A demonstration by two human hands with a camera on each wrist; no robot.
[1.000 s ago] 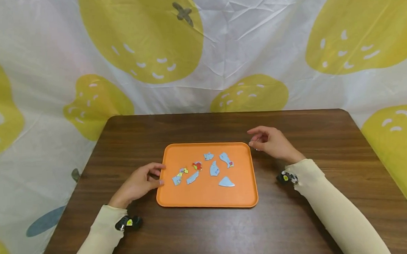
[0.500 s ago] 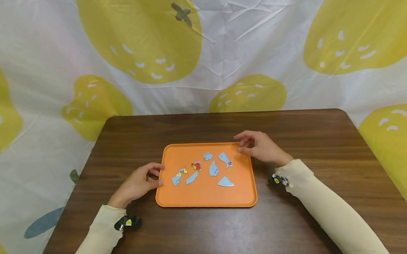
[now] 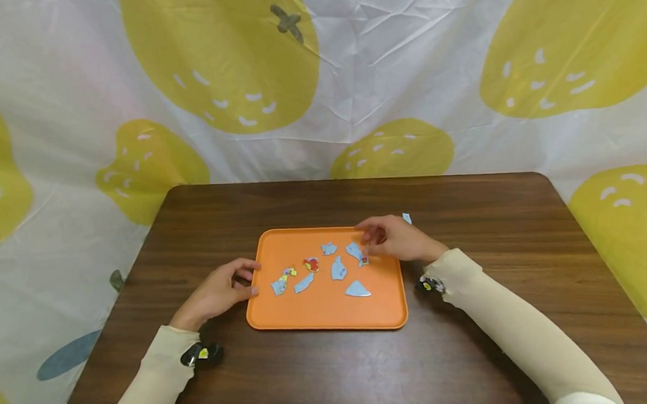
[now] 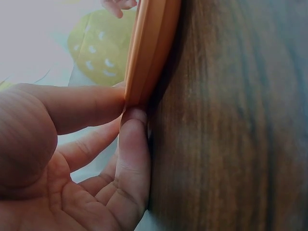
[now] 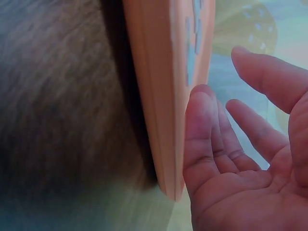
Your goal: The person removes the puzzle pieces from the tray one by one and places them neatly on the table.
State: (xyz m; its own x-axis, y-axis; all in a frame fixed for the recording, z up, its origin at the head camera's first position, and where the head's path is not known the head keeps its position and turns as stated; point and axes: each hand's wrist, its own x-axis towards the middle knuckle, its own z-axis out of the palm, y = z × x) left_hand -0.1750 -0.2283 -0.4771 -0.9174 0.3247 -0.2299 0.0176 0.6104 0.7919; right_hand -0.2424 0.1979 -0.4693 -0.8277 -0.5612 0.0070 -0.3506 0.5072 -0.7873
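Observation:
An orange tray [image 3: 328, 313] lies on the table, with several flat, irregular light blue pieces on it. My left hand [image 3: 219, 294] pinches the tray's left rim between thumb and finger; the left wrist view shows the thumb [image 4: 86, 108] right at the orange edge. Over the tray's upper right corner hovers my right hand [image 3: 401, 238], its fingers loosely bent. Nothing shows between its thumb and fingers in the right wrist view. Its fingertips are next to a blue piece with a red print [image 3: 354, 252]. A triangular piece [image 3: 358, 289] lies nearer the front.
On the tray's left half are a yellow and blue piece [image 3: 280, 282], a red printed piece [image 3: 311, 264] and a long blue piece [image 3: 304, 283]. Another light blue piece [image 3: 407, 218] shows behind my right hand. The brown wooden table [image 3: 331, 376] meets a lemon-patterned curtain [image 3: 278, 156] at the back.
My right hand has moved left from beside the tray's corner to over it, uncovering a light blue piece behind it. My left hand has stayed at the rim.

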